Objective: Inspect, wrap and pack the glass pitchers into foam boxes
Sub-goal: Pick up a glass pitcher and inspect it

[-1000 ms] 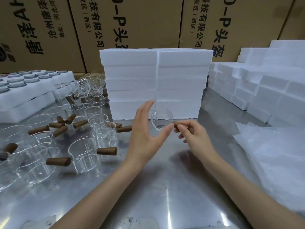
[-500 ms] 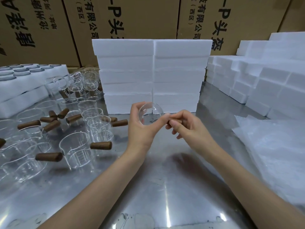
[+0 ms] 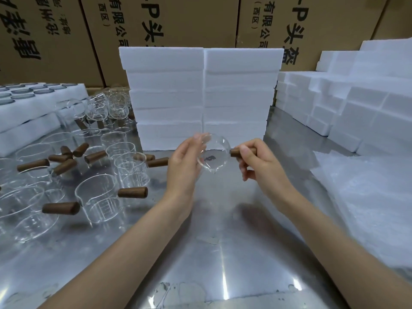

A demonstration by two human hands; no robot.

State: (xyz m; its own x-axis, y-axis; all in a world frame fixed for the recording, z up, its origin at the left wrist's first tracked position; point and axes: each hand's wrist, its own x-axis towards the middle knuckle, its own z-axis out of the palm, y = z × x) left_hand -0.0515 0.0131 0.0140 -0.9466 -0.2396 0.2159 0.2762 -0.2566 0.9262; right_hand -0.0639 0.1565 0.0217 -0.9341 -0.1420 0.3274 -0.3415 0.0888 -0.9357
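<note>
My right hand [image 3: 259, 166] pinches the pitcher [image 3: 213, 156] by its wooden handle [image 3: 242, 151] (held above the desk [image 3: 223, 253]); my left hand [image 3: 185, 166] cups its glass side

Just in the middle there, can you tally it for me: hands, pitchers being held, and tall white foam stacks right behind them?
Hands: 2, left hand and right hand
Held glass pitcher: 1
Foam-box stacks directly behind: 2, left stack and right stack
Total: 5

Clear glass pitcher [image 3: 213, 156], wooden handle [image 3: 236, 152]
</note>
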